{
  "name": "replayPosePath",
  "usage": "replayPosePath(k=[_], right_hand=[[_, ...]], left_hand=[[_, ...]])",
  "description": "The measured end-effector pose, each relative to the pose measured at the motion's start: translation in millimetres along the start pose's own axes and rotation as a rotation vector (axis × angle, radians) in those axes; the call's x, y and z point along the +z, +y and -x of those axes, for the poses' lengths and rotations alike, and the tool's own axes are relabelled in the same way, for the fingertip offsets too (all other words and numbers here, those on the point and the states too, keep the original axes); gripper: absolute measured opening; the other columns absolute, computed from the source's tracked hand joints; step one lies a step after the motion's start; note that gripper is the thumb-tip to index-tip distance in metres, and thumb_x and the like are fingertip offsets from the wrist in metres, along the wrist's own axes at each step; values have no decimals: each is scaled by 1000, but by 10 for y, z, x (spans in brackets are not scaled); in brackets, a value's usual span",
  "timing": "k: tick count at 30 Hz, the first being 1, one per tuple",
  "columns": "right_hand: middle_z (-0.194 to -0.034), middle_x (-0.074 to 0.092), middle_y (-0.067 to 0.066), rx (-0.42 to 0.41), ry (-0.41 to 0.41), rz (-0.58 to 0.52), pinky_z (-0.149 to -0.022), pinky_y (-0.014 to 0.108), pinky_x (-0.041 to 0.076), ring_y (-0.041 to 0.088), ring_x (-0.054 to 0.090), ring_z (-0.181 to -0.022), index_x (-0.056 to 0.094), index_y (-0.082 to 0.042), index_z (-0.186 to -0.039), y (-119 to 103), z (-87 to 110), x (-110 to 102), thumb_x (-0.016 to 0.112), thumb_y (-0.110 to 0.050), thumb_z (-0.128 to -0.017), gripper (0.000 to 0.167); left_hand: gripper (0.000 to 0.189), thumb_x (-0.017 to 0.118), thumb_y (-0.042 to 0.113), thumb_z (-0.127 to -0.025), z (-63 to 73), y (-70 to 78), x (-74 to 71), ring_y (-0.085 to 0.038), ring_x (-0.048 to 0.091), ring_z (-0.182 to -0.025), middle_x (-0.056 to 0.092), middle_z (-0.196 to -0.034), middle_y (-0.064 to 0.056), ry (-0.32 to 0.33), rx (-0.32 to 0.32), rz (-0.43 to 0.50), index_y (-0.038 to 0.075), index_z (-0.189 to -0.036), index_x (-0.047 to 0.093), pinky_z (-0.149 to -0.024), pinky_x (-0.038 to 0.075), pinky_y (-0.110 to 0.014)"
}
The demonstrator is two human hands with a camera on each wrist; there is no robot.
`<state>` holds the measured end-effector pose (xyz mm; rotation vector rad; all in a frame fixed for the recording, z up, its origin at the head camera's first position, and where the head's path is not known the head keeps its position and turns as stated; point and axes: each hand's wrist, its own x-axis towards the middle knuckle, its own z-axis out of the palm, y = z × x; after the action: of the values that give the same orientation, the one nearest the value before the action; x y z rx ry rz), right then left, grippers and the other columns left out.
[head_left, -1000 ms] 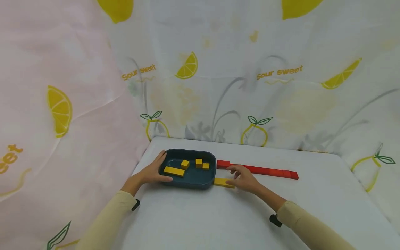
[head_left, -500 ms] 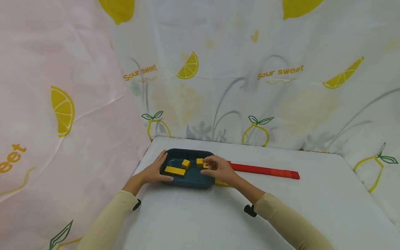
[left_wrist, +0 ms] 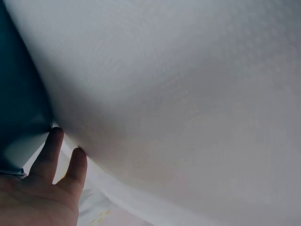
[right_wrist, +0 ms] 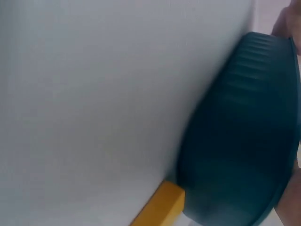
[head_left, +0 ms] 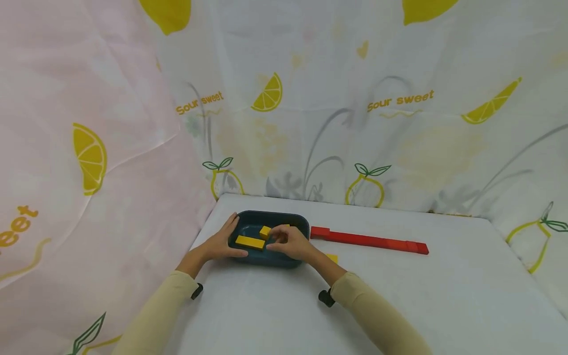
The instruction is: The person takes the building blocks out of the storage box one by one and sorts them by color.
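A dark teal tray (head_left: pixel 275 260) stands on the white table with yellow blocks in it. My left hand (head_left: pixel 220 243) rests at its left end, fingers at the far corner and thumb along the near side. My right hand (head_left: pixel 290 241) is over the tray's right half, thumb and fingers bent and apart, with no block visible between them. Just left of its fingertips lie a yellow cube (head_left: pixel 265 231) and a long yellow block (head_left: pixel 250 242). Another yellow block (head_left: pixel 286 225) shows only its top behind the fingers. In the right wrist view, a yellow block (right_wrist: pixel 162 207) lies outside against the tray wall.
A row of red blocks (head_left: pixel 368 240) stretches rightward from the tray's right side, its left end thicker. White cloth covers the table (head_left: pixel 266 310). A lemon-print curtain (head_left: pixel 310 98) hangs behind and to the left.
My right hand has moved left from the yellow block on the table, over the tray's right rim and in above the blocks there. My left hand stays at the tray.
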<state>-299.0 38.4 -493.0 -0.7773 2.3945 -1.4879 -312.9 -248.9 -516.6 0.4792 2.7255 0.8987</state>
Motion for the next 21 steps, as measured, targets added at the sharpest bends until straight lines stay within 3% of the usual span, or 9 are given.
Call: replayPosePath(k=[5,13,21], right_hand=[[-117,67,12,48,-24,1,-81,25,56,15,65,-92,64,-6,-126,23,-96,89,76,-25,-88,44],[-117,66,8,149,-33,-88,-77,26,55,15,60,-90,68,-10,-124,74,-201,141,79,-25,-85,43],[-119,66,12,166,-21,-122,-74,36,58,20,60,-91,68,-8,-124,92,-226,173,79,-24,-86,43]], left_hand=[[129,78,64,-72,-4,20,-11,-38,6,-153,-10,-167,-10,1,5,-1,9,-160,2,-118,19,-63],[128,79,61,-72,-18,34,12,-38,6,-153,-10,-167,-11,-3,14,17,8,-160,2,-118,19,-64],[126,80,58,-73,1,-3,10,-40,6,-153,-10,-167,-12,8,12,21,7,-159,3,-117,19,-66]])
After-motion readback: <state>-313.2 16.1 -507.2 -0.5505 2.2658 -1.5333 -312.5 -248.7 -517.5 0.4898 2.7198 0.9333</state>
